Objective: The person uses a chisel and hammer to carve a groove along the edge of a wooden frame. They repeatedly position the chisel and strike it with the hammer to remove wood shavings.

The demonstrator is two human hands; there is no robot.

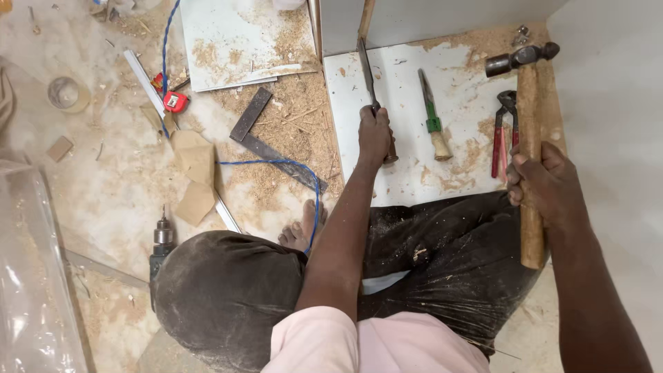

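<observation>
here, seen from the head camera looking straight down, a person sits on a sawdust-covered floor (124, 200) with knees drawn up in dark dusty trousers and one bare foot (298, 231) showing between the legs.

the left hand (373, 135) is closed in a firm grip around the handle of a chisel (367, 69), which stands with its blade running away from the body toward the far edge of a white board (407, 173); the blade tip seems to meet a strip of wood at the foot of a white panel, though the contact point is too small to be sure of.

the right hand (545, 183) is wrapped tight around the wooden handle of a ball-peen hammer (528, 103), held about midway along, with the metal head pointing to the far side and the handle end near the knee. judging by this pairing, the hammer is held ready to the right of the chisel.

on the white board between the hands lie a second chisel with a green band (431, 114) and red-handled pincers (504, 131), both close by, within easy reach.

to the left on the floor lie a metal try square (266, 141), a looping blue cord (276, 164), a small red tape measure (175, 101), scraps of brown cardboard (195, 173), and a power drill (162, 242) near the left knee. a roll of tape (66, 93) sits far left. clear plastic sheeting (31, 276) covers the near left corner.

no open container shows clearly; sawdust lies in loose heaps instead.
</observation>
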